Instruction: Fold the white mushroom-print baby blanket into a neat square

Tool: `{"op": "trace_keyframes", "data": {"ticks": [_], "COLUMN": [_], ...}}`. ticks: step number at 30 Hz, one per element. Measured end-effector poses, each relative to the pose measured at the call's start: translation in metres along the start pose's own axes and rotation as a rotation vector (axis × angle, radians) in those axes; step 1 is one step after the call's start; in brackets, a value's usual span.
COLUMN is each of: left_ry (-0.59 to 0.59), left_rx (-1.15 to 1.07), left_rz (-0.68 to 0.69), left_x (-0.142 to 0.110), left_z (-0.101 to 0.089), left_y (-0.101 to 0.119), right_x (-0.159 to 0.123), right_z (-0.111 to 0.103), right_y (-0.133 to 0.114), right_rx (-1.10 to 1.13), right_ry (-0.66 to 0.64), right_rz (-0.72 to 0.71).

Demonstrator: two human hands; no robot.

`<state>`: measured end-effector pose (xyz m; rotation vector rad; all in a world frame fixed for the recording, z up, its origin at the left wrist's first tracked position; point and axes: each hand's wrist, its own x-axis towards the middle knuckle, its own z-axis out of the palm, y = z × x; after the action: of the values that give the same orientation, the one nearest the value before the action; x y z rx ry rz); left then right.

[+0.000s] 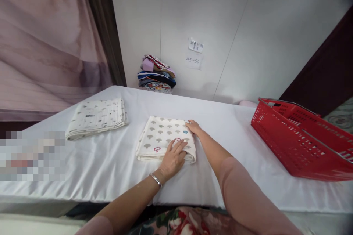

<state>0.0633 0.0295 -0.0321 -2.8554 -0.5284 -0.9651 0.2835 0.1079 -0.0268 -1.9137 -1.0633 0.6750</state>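
Observation:
A folded cream cloth with a mushroom print [161, 136] lies in the middle of the white-covered table [220, 136]. My left hand [173, 158] rests flat on its near right part, fingers stretched out. My right hand [193, 127] touches the cloth's far right corner with its fingers on the edge. A second folded cloth with small grey marks [96, 117] lies further left on the table, apart from both hands.
A red plastic basket [300, 137] stands at the table's right end. A pile of folded coloured fabrics [156, 74] sits at the back against the white wall, under two paper notes [195, 46]. A pink curtain [46, 40] hangs to the left.

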Motion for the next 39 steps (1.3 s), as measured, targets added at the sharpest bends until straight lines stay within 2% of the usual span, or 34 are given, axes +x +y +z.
{"op": "trace_keyframes", "data": {"ticks": [6,16,22,31,36,39], "left_ry": [0.012,0.03,-0.023,-0.06,-0.105,-0.105], "left_rx": [-0.061,-0.08,-0.116,-0.081,-0.084,-0.087], "left_rz": [-0.059,-0.086,-0.045,-0.045,-0.031,-0.043], "left_x": [-0.001,0.004,-0.004,-0.003,-0.005,-0.005], "left_z": [-0.001,-0.012,-0.011,0.001,0.001,-0.002], "left_y": [-0.002,0.001,0.003,0.008,0.01,0.01], "right_x": [0.007,0.022,0.029,0.017,0.015,0.006], "right_z": [-0.001,0.011,0.011,0.005,0.005,0.005], "right_y": [0.008,0.013,0.011,0.015,0.012,0.009], "right_rx": [0.048,-0.017,-0.079,-0.165,-0.221,-0.237], "right_ry": [-0.021,0.078,0.111,0.016,0.045,0.124], "right_rz": [-0.095,-0.244,-0.26,-0.256,-0.247,-0.257]}}
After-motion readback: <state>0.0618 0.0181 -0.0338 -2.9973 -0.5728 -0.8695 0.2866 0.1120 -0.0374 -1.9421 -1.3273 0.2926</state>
